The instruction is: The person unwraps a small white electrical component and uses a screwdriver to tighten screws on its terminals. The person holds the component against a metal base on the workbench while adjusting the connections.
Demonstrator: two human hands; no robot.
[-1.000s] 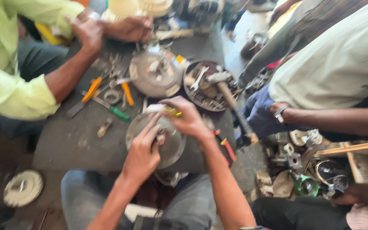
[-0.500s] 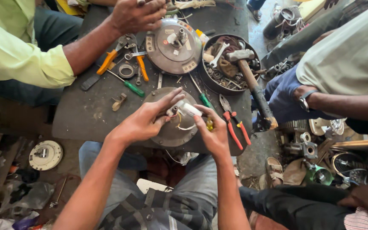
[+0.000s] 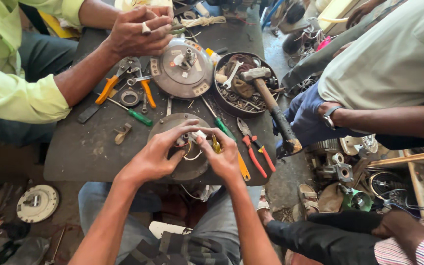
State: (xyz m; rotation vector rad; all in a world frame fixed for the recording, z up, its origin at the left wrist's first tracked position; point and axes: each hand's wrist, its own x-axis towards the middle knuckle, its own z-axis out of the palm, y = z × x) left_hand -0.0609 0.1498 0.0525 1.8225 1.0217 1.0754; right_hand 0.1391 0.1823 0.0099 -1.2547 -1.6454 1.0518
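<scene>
Head view: both hands stay on the round metal motor plate (image 3: 182,164) at the desk's (image 3: 74,152) near edge, as half a second ago. The left hand (image 3: 155,157) has its grip pinched on thin wires (image 3: 188,147); the right hand (image 3: 224,157) pinches a small white connector (image 3: 199,134). A co-worker's hands (image 3: 136,29) remain clasped beyond. The dark desk carries pliers (image 3: 256,152), screwdrivers and a hammer (image 3: 268,98) across a parts bowl (image 3: 231,105), with clutter on the floor.
</scene>
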